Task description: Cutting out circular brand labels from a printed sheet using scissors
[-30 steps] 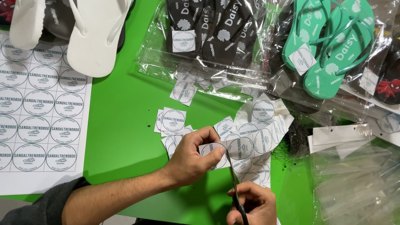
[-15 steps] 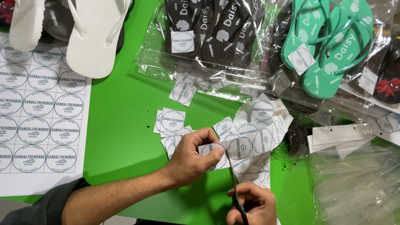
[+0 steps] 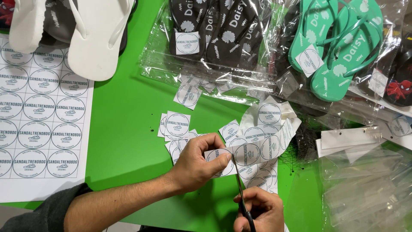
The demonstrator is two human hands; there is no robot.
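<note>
A sheet of round labels (image 3: 40, 124) is lying flat at the counter's (image 3: 124, 124) left edge. The left hand (image 3: 195, 167), its grip clamped on a label strip (image 3: 253, 150), is holding it taut for cutting. The right hand (image 3: 259, 210) is closing around scissors (image 3: 240, 193), blades biting the strip. Cut labels (image 3: 176, 124) are lying beside open green room; bagged sandals (image 3: 334, 47) are crowding the far right edge.

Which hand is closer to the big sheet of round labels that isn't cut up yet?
Left. The left hand pinches a paper strip of labels near the middle, closer to the uncut label sheet at the far left. The right hand holds scissors further right.
</note>
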